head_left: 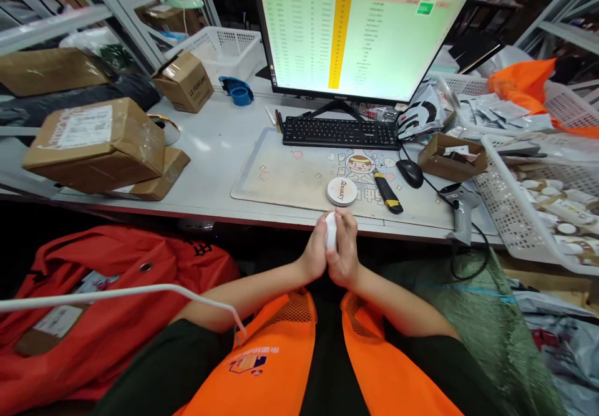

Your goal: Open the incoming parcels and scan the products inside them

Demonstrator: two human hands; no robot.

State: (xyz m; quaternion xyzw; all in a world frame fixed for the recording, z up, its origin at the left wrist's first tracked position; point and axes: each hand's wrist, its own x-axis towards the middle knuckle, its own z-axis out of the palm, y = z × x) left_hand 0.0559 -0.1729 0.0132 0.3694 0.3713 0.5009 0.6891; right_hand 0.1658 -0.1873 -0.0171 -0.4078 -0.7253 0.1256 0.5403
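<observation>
Between my palms, just in front of the desk edge, is a small white object (331,232) with a smooth face. My left hand (316,251) presses it from one side with fingers wrapped. My right hand (345,251) closes round it from the other side, thumb in front. The hands hide most of its outline, so its kind cannot be made out. Just beyond my fingertips, a round white lidded case (342,191) with dark lettering lies on the printed desk mat (281,179). A black and yellow utility knife (387,193) rests to its right.
Behind the mat stand a keyboard (341,132) and a monitor (365,35); a mouse (410,173) and barcode scanner (462,213) are right. A white basket (510,216) holds several small items. Cartons (103,145) sit left, above a red bag (154,291). A white cable (140,290) crosses my left arm.
</observation>
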